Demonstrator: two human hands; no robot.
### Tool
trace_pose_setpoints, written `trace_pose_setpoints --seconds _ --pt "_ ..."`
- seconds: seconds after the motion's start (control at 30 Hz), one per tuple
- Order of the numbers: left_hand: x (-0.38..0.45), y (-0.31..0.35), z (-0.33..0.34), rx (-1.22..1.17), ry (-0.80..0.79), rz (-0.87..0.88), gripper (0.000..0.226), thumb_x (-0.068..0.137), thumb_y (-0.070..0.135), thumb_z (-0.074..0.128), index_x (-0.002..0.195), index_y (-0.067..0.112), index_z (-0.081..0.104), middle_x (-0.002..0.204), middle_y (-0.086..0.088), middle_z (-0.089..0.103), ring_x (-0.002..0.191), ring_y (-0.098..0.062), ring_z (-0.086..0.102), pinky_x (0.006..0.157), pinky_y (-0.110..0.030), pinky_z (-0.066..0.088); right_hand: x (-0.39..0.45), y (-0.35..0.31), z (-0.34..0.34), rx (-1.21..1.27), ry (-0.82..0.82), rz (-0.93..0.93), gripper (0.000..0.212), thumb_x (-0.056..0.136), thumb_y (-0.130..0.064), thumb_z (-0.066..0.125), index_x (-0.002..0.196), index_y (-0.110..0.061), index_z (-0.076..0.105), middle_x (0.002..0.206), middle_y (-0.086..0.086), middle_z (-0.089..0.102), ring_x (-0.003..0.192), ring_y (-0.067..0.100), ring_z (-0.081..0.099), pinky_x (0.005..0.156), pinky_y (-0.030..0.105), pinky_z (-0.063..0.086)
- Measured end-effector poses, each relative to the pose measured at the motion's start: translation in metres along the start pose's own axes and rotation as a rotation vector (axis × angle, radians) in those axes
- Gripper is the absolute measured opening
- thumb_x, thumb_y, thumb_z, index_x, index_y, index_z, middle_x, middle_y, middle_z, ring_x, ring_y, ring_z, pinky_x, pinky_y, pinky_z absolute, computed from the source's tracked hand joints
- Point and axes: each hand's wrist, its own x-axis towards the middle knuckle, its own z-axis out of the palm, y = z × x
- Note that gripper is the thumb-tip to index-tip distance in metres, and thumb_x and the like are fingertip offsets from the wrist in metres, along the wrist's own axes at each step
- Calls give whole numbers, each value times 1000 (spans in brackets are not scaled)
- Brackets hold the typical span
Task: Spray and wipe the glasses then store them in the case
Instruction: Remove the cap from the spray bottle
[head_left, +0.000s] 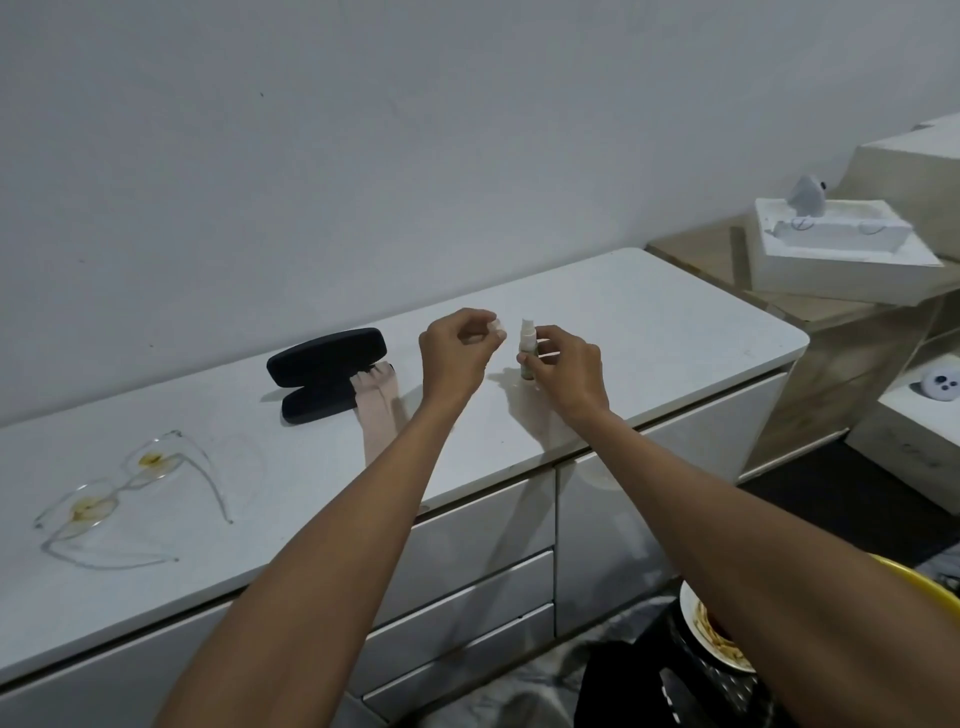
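- A white cabinet top (649, 312) is seen spanning the frame from lower left to upper right against a pale wall, with drawer fronts (467, 571) visible below its front edge.
- A stepped side unit (831, 332) is seen to the right of the cabinet, on which a white foam tray (841, 260) is set.
- A black glasses case (324, 371) is shown lying open near the middle of the cabinet top, its lid raised toward the wall.
- A beige cloth (379, 415) is draped from the open case toward the front edge, partly hidden by the left forearm.
- Clear-framed glasses (124, 493) are laid well apart from the case at the far left of the top, temples unfolded; yellowish smears are seen on both lenses.
- The right hand (569, 371) is closed around a small spray bottle (527, 345), held upright just above the cabinet top, right of the case.
- The left hand (457, 358) is held just beside it, fingers pinched on a small white cap (497, 327), which is clear of the bottle's nozzle.
- A plate (717, 639) with food remains is glimpsed at the lower right, under the right forearm.
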Motion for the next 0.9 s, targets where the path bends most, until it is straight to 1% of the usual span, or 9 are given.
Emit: trace_pose_setpoints --seconds 0.03,0.13,0.2,0.27,0.33,0.43,0.63,0.8,0.9 --pt "-2 -4 0 16 -23 -2 19 80 6 82 95 16 78 87 2 77 81 -8 74 83 -26 60 1 1 -1 -11 6 2 27 88 -23 77 114 -18 73 98 4 79 84 18 76 87 46 60" --pt "-11 -11 1 56 -95 -34 28 79 5 83 105 14 78 86 1 75 76 0 71 76 -16 58 1 2 -4 -36 19 -1 29 88 -23 77 116 -16 72 101 6 79 86 20 76 88 46 59" --pt "-17 -13 3 67 -126 -66 28 79 2 82 105 10 78 89 -1 75 77 -3 71 71 -14 57 1 2 -6 -54 25 -11 31 89 -24 77 118 -16 71 104 7 78 87 21 76 88 46 59" --pt "-23 -17 6 65 -154 -112 26 77 -3 83 101 5 79 87 -3 75 75 -7 71 67 -17 58 0 2 -8 -71 24 -11 32 90 -25 77 120 -16 71 107 6 78 89 20 75 88 45 59" --pt "-26 -21 8 95 -184 -121 26 74 -6 84 99 2 79 84 -5 75 72 -9 71 70 -21 60 0 2 -8 -76 21 -10 32 90 -25 76 120 -17 70 108 6 78 90 20 75 88 44 59" --pt "-29 -25 10 165 -212 -93 27 72 -4 85 97 4 80 84 -7 76 72 -14 71 77 -28 61 0 3 -8 -75 16 -7 31 89 -25 76 118 -17 71 108 6 78 91 20 75 89 44 58" --pt "-31 -27 15 260 -243 -71 30 73 -1 83 100 10 81 88 -6 78 80 -18 71 80 -34 61 -1 6 -7 -76 -2 20 32 90 -26 75 121 -19 71 110 6 78 94 22 74 91 44 57" --pt "-29 -24 7 289 -315 -74 46 74 7 84 119 14 74 103 -6 75 96 -16 69 88 -30 56 1 2 -9 -35 12 27 29 89 -27 76 116 -17 72 108 4 77 97 21 73 93 46 57" --pt "-23 -18 -12 313 -295 -15 49 78 17 85 125 16 70 112 -4 75 105 -14 68 93 -26 51 4 -12 -5 -3 62 -41 27 88 -24 76 112 -14 72 102 3 78 95 19 73 91 46 58"
